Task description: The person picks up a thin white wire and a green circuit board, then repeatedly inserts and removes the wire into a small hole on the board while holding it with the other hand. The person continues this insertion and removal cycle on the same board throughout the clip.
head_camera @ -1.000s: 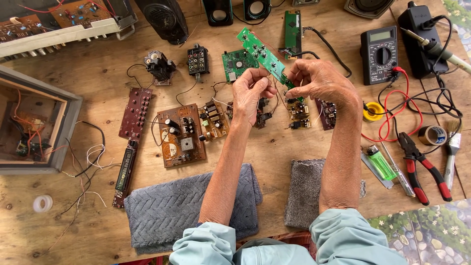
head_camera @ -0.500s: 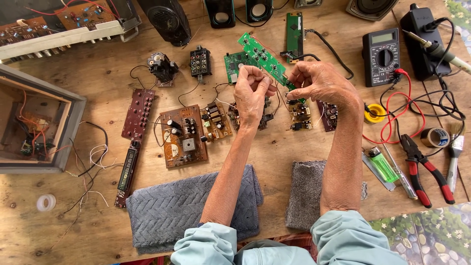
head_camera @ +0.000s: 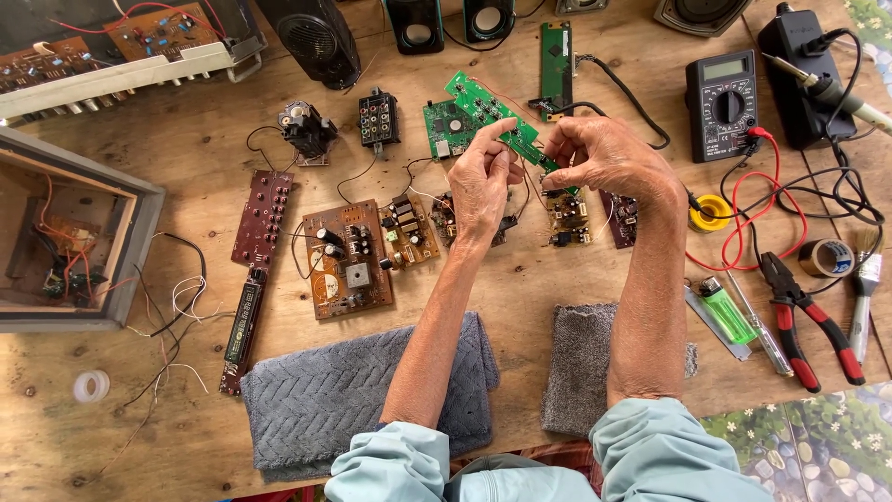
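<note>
Both hands are raised over the middle of a wooden workbench (head_camera: pixel 186 158). My left hand (head_camera: pixel 483 181) and my right hand (head_camera: pixel 599 158) pinch a long narrow green circuit board (head_camera: pixel 478 100) between them; it slants up to the left. My left fingers grip its middle and my right fingers its lower right end. Under the hands, small brown circuit boards (head_camera: pixel 567 218) lie on the wood. A square green board (head_camera: pixel 444 130) lies just behind the held one.
A large brown board (head_camera: pixel 346 265) and a dark red board (head_camera: pixel 262 218) lie left. Two grey towels (head_camera: pixel 325 395) sit at the near edge. A multimeter (head_camera: pixel 725 91), soldering iron (head_camera: pixel 841 93), red pliers (head_camera: pixel 804 321), green lighter (head_camera: pixel 725 311) and tape roll (head_camera: pixel 827 257) are right. An open wooden box (head_camera: pixel 65 232) stands far left.
The hands and the green board stay nearly in place. My left fingers have shifted slightly along the board.
</note>
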